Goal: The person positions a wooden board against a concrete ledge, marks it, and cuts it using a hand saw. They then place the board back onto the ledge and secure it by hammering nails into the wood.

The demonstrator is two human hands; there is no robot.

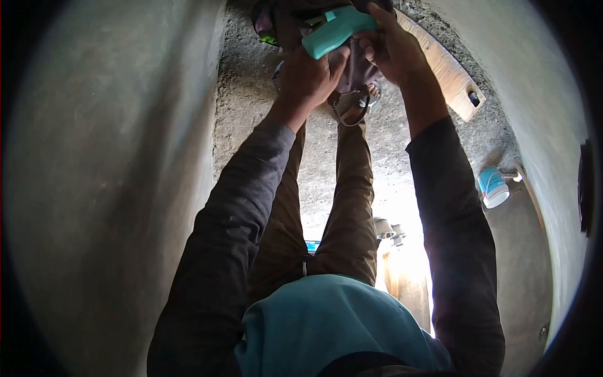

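Observation:
A smooth teal plastic piece (339, 32) with a rounded, bent body lies across the space between my hands at the top of the head view. My right hand (396, 53) has its fingers curled around the right end of it. Just below its left end, my left hand (308, 78) is closed on the dark cloth of a bag (361, 72), thumb on the near side. The teal piece covers part of the left fingers. A strap loop hangs from the bag in front of my sandalled feet (370, 94).
Rough concrete floor (251, 135) runs between a grey wall (113, 157) on the left and a curved-looking wall on the right. A wooden board (449, 78) lies along the right side. Nearby is a blue and white bucket (493, 187). Bright light falls behind my legs.

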